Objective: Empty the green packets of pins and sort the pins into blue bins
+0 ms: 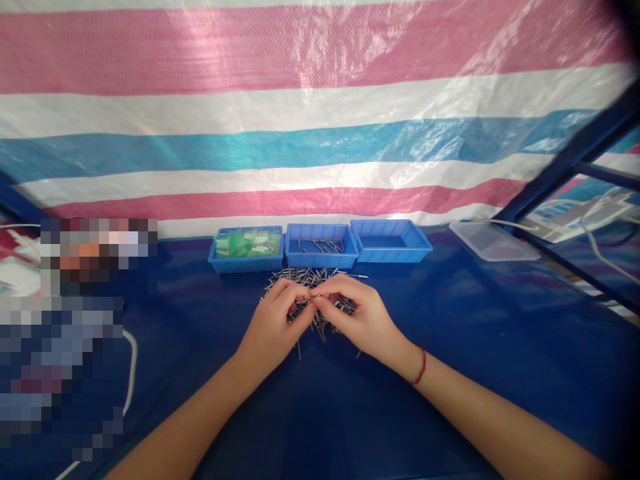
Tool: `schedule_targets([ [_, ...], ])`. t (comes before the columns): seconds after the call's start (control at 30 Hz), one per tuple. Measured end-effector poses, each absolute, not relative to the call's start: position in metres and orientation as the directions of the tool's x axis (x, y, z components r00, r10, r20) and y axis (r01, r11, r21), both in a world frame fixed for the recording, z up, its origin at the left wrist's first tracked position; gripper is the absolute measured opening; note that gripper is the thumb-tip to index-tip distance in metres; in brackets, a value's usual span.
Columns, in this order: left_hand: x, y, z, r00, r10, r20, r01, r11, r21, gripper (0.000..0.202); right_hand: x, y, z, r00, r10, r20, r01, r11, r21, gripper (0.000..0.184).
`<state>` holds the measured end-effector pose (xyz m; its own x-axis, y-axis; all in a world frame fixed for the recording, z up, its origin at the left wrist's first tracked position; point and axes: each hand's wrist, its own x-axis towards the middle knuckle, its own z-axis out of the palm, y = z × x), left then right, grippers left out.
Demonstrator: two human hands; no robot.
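Left hand (273, 327) and right hand (360, 317) meet fingertip to fingertip at the middle of the dark blue table (450, 360), both curled shut in a pinch. Whatever they grip is too small to make out. A red cord (421, 365) circles the right wrist, and a white cable (131, 373) curves along the near left. Under and just beyond the fingers lies a loose pile of small metal pins (310, 275). Farther back three blue bins stand in a row: the left bin (245, 265) holds green plastic pieces (247, 241), the middle bin (321, 261) holds a few pins, and the right bin (393, 255) shows only its floor. A clear plastic lid (493, 241) lies to the far right. A striped tarpaulin (320, 133) hangs behind everything.
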<state>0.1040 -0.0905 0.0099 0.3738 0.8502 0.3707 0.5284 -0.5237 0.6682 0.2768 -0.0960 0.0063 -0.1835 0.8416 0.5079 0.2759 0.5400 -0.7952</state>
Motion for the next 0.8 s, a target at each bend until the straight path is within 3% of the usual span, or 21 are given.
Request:
schedule_targets([
  [0.8,0.103,-0.097,0.019,0.308,0.831,0.464,0.524,-0.555,0.646,0.012,0.282,-0.087,0.005,-0.380,0.781,0.495,0.248,0.602,-0.759,0.017],
])
